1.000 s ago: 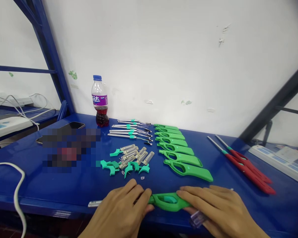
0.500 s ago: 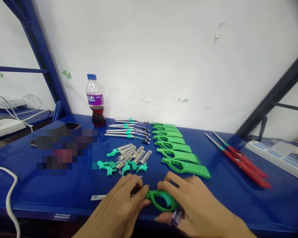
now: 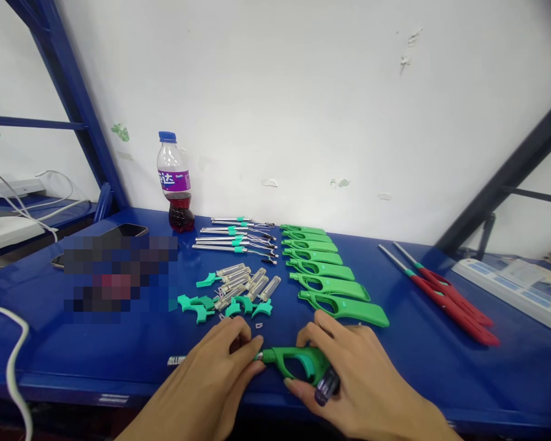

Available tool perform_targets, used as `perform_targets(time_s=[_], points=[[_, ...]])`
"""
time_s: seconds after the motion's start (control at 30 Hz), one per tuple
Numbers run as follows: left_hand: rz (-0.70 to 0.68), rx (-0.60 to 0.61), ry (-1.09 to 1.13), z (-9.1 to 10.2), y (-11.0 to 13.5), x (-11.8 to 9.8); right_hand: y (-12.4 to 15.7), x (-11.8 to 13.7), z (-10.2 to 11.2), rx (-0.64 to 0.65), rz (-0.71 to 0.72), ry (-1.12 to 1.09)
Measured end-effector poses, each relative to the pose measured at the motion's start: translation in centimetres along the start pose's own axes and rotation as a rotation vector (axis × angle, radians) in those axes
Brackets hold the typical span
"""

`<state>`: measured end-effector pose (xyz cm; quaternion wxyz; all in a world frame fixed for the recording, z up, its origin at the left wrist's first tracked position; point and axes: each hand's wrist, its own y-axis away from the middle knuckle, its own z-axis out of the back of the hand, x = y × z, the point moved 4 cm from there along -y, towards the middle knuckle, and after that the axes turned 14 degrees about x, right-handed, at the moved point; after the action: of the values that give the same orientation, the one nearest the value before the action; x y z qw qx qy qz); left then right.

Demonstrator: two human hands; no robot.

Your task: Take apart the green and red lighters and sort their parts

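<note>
My left hand (image 3: 220, 367) is closed around the metal tube (image 3: 176, 361) of a utility lighter, whose slotted tip sticks out on the left. Between its fingertips and the lighter's green body (image 3: 275, 355) a short stretch of tube shows. My right hand (image 3: 358, 367) grips that green body from the right and covers its rear. A teal trigger (image 3: 308, 366) sits in the body's finger loop. A dark purple translucent handle (image 3: 327, 387), perhaps a screwdriver's, is also tucked in my right hand. Just beyond my left fingertips lies a small metal clip (image 3: 259, 325).
Beyond my hands lie loose teal triggers (image 3: 200, 311), clear fuel tanks (image 3: 257, 284), metal tubes with wires (image 3: 220, 240) and a row of green shells (image 3: 344, 308). Two red lighters (image 3: 454, 306) and a power strip (image 3: 505, 294) are right; a drink bottle (image 3: 174, 184) stands back left.
My left fingers have shifted slightly left along the tube, exposing metal beside the green body. The purple handle has tilted a little within my right hand. The small clip is now more visible.
</note>
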<state>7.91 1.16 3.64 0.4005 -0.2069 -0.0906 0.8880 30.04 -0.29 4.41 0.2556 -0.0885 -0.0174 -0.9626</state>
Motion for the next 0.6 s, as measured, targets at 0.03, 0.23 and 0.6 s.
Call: perform_targets(time_s=[0.03, 0.23, 0.6], points=[[-0.003, -0.003, 0.015, 0.0, 0.0, 0.0, 0.1, 0.0, 0.0, -0.001, -0.002, -0.017], [0.007, 0.016, 0.091, -0.2, 0.0, 0.2, 0.4, 0.0, 0.3, -0.071, 0.022, -0.084], [0.013, 0.075, 0.068, -0.7, 0.2, 0.5, 1.2, -0.6, 3.4, -0.504, 0.152, -0.167]])
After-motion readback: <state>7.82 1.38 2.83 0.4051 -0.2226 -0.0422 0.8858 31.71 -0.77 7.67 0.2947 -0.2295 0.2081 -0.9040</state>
